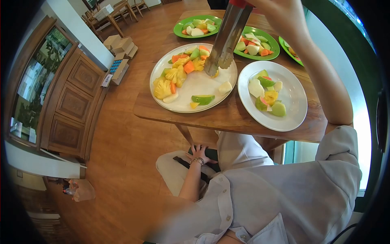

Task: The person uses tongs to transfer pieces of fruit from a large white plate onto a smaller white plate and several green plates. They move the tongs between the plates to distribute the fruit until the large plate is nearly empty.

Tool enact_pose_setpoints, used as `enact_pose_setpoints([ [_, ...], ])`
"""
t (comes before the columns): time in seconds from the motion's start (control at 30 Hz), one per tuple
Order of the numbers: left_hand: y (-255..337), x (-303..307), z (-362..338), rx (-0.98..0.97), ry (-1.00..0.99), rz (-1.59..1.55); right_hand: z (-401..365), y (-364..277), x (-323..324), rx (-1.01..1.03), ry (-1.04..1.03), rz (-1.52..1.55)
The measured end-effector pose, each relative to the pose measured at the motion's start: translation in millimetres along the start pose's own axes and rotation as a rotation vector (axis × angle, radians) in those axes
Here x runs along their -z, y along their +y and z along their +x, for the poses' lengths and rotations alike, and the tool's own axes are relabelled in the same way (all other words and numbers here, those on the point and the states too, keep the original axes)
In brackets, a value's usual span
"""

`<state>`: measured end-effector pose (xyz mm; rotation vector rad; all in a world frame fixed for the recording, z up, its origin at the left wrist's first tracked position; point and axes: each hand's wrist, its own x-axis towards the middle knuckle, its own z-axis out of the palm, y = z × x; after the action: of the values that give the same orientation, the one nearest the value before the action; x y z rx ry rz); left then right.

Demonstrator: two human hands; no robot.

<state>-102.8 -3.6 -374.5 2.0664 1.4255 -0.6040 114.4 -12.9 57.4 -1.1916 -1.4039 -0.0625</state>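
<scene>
My right hand (280, 12), partly cut off at the top edge, grips metal tongs (229, 34) with a red end. The tongs point down over the large white plate (195, 87), their tips beside a yellow piece of fruit. Pineapple slices (162, 88), orange chunks and pale and green pieces lie along that plate's left and upper side. A green-skinned slice (203, 99) sits near its front rim. To the right, a smaller white plate (292, 105) holds mixed fruit pieces. My left hand (199, 154) rests on my lap with fingers spread, holding nothing.
Behind the white plates stand green plates of cut fruit, one at back left (178, 29), one at back centre (270, 38) and one at right (284, 44). The wooden table (162, 115) ends close to my knees. Boxes (120, 44) and a cabinet (73, 97) are at left.
</scene>
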Motion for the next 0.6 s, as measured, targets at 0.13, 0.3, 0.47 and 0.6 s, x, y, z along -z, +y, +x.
enact_pose_setpoints([
  [0.13, 0, -1, 1, -0.002, 0.034, 0.005, 4, 9, -9, -0.059, -0.01, -0.12],
  [0.3, -3, -7, 3, -0.021, 0.066, -0.029, 3, 10, -8, 0.009, -0.028, -0.093],
  [0.47, -2, -7, 3, -0.025, 0.07, -0.033, 5, 20, -6, 0.022, -0.003, -0.064],
  [0.6, -1, -3, 2, -0.014, 0.037, -0.014, 2, 9, -5, -0.115, 0.017, -0.038],
])
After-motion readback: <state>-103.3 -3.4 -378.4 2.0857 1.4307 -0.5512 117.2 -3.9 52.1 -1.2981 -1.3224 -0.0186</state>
